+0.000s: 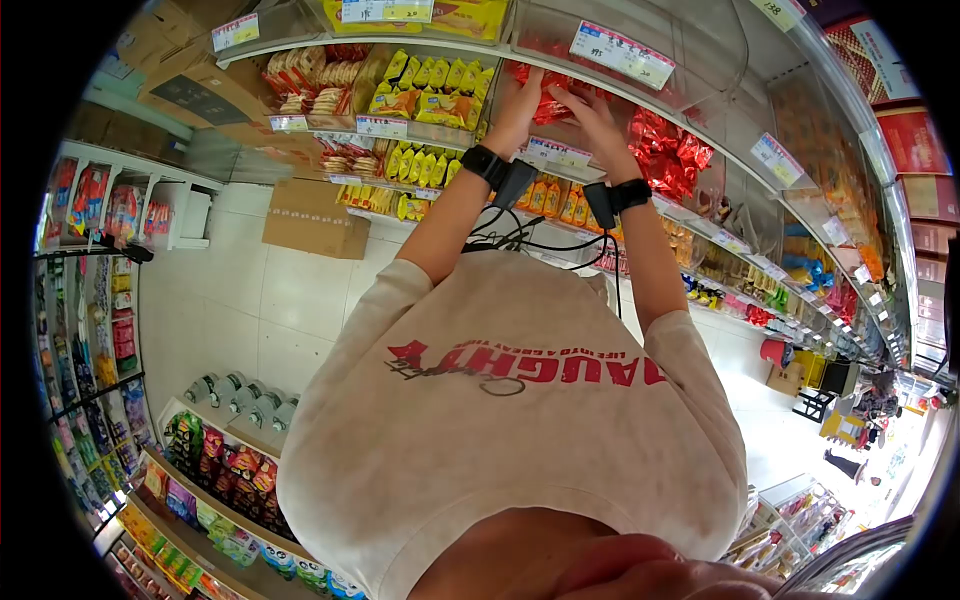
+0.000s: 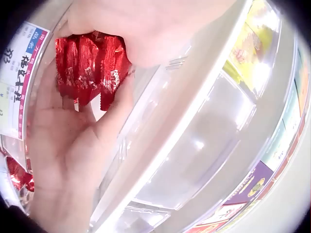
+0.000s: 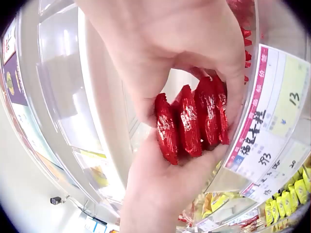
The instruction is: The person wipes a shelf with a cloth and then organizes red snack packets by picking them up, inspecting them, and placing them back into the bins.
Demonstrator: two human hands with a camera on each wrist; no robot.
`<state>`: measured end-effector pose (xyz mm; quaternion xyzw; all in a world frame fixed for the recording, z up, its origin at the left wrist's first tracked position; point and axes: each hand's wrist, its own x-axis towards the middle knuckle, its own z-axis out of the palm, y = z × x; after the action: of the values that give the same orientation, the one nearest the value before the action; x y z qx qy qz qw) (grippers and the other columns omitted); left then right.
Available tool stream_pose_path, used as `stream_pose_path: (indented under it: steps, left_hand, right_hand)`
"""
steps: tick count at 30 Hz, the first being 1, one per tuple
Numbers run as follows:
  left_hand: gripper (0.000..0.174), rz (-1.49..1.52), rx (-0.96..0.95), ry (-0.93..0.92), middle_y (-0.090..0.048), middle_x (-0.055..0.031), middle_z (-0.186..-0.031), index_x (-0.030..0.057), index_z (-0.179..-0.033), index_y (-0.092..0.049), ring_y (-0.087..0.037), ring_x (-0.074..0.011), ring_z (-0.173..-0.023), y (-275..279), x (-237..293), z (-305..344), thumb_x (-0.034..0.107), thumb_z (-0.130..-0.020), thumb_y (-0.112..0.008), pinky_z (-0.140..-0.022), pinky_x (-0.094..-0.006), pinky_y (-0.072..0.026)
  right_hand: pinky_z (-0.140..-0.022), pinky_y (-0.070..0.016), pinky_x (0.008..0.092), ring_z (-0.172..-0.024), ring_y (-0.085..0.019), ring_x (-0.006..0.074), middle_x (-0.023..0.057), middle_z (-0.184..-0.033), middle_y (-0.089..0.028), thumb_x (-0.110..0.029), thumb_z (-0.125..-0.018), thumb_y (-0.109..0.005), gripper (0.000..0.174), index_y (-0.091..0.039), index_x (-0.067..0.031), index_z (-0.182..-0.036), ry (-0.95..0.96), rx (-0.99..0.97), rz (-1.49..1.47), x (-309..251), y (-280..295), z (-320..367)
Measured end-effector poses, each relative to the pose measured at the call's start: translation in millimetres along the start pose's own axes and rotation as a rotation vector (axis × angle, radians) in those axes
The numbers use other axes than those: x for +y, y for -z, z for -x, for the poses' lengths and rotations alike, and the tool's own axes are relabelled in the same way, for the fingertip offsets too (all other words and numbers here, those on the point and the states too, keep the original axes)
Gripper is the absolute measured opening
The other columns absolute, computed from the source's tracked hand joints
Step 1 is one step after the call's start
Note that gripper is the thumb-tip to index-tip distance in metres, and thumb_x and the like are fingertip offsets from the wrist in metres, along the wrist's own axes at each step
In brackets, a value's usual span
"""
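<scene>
Both hands reach into a clear shelf bin. Between them is a row of several small red foil-wrapped snack packets (image 3: 190,124), standing side by side on edge. From one side my left hand (image 1: 517,112) grips the row, its palm close to the packets in the left wrist view. My right hand (image 1: 603,128) holds the opposite side, thumb and fingers curved around the packets in the right wrist view. More red packets (image 1: 665,155) lie in the neighbouring bin, right of my right hand. Each wrist wears a black strap with a small camera.
Price tags (image 1: 622,55) line the shelf edges above and below my hands. Yellow snack packs (image 1: 430,90) fill the bin to the left. Black cables (image 1: 530,235) hang between my wrists. A cardboard box (image 1: 317,218) stands on the tiled floor, left of my arms.
</scene>
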<state>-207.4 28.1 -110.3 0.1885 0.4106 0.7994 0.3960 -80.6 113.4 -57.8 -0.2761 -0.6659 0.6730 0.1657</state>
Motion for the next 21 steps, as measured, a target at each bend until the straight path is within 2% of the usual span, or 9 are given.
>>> stream_pose_path:
  steps: [1,4,5,7,8,13,16,20,21]
  left_hand:
    - [0.048,0.021,-0.026,0.017,-0.062,-0.0075,-0.126,0.0077,-0.138,-0.05,-0.064,-0.0181,-0.108,5.2,-6.8,-7.2,0.04,-0.102,-0.055,-0.085,-0.034,-0.0571]
    - [0.066,-0.14,-0.077,0.03,-0.054,-0.0132,-0.139,0.0023,-0.148,-0.038,-0.056,-0.0214,-0.12,4.9,-9.8,-14.2,0.045,-0.101,-0.056,-0.096,-0.0349,-0.0483]
    - [0.063,-0.196,-0.079,0.036,-0.053,-0.0108,-0.14,0.0051,-0.148,-0.039,-0.055,-0.0199,-0.122,2.5,-5.2,-10.7,0.045,-0.102,-0.054,-0.096,-0.035,-0.0496]
    - [0.057,-0.308,-0.084,0.043,-0.053,-0.006,-0.143,0.0105,-0.149,-0.042,-0.055,-0.0169,-0.126,-2.9,7.1,-7.0,0.044,-0.103,-0.051,-0.096,-0.0353,-0.0522]
    - [0.061,-0.291,-0.126,0.057,-0.048,-0.0071,-0.147,0.0099,-0.152,-0.038,-0.051,-0.0173,-0.13,-1.6,7.1,-9.7,0.045,-0.104,-0.05,-0.102,-0.0355,-0.0472]
    - [0.064,-0.404,-0.047,-0.013,-0.043,-0.0101,-0.152,0.007,-0.154,-0.032,-0.043,-0.0215,-0.138,-9.1,16.4,-3.9,0.046,-0.105,-0.045,-0.109,-0.0362,-0.0391]
    - [0.06,-0.567,0.06,-0.064,-0.049,-0.0147,-0.147,0.0029,-0.148,-0.04,-0.046,-0.0274,-0.135,4.3,-8.9,-25.4,0.044,-0.105,-0.044,-0.107,-0.0382,-0.0404]
    - [0.056,-1.034,0.149,-0.165,-0.063,-0.0236,-0.124,-0.0041,-0.129,-0.057,-0.059,-0.0381,-0.119,12.7,-13.0,-16.1,0.044,-0.103,-0.047,-0.097,-0.0434,-0.0461]
    - [0.056,-1.049,0.113,-0.295,-0.064,-0.0255,-0.117,-0.0056,-0.124,-0.058,-0.06,-0.04,-0.113,11.4,-9.2,-11.0,0.045,-0.102,-0.048,-0.095,-0.0447,-0.0468]
  right_hand:
    - [-0.092,-0.0514,0.0354,-0.117,-0.056,0.0225,0.0151,-0.132,-0.055,-0.045,-0.081,-0.08,0.087,-0.043,0.0049,-0.142,-0.033,-0.021,0.013,1.1,2.6,0.8]
    - [-0.091,-0.0524,0.0381,-0.119,-0.055,0.0243,0.0163,-0.134,-0.054,-0.043,-0.081,-0.08,0.088,-0.042,0.0049,-0.144,-0.062,0.022,-0.049,7.4,8.5,-2.0]
    - [-0.091,-0.0526,0.0386,-0.119,-0.055,0.0248,0.0168,-0.134,-0.053,-0.043,-0.081,-0.08,0.087,-0.042,0.0051,-0.144,-0.076,0.062,-0.05,7.4,7.1,-1.5]
    - [-0.097,-0.0491,0.0413,-0.123,-0.052,0.0243,0.0147,-0.14,-0.048,-0.043,-0.084,-0.077,0.081,-0.045,0.0019,-0.143,-0.064,-0.02,-0.04,2.0,9.7,-0.1]
    - [-0.099,-0.0477,0.042,-0.125,-0.051,0.0241,0.0136,-0.141,-0.047,-0.043,-0.084,-0.077,0.079,-0.046,0.0007,-0.143,-0.05,-0.012,-0.011,3.4,10.7,-3.7]
    - [-0.105,-0.0426,0.0444,-0.129,-0.047,0.0231,0.0097,-0.14,-0.049,-0.043,-0.087,-0.074,0.07,-0.049,-0.0046,-0.141,-0.044,-0.024,0.027,-0.2,8.2,-9.4]
    - [-0.104,-0.0429,0.0444,-0.129,-0.047,0.0232,0.0101,-0.138,-0.051,-0.043,-0.088,-0.073,0.068,-0.049,-0.0055,-0.14,-0.051,-0.012,0.022,5.6,6.4,-13.7]
    - [-0.1,-0.0465,0.043,-0.123,-0.052,0.0233,0.0101,-0.135,-0.052,-0.043,-0.089,-0.071,0.066,-0.049,-0.0039,-0.138,-0.098,-0.037,0.077,-17.5,-2.8,-1.8]
    - [-0.099,-0.0476,0.0426,-0.121,-0.053,0.0234,0.01,-0.134,-0.053,-0.044,-0.09,-0.071,0.065,-0.049,-0.0032,-0.137,-0.111,-0.045,0.095,-19.0,-3.4,-2.6]
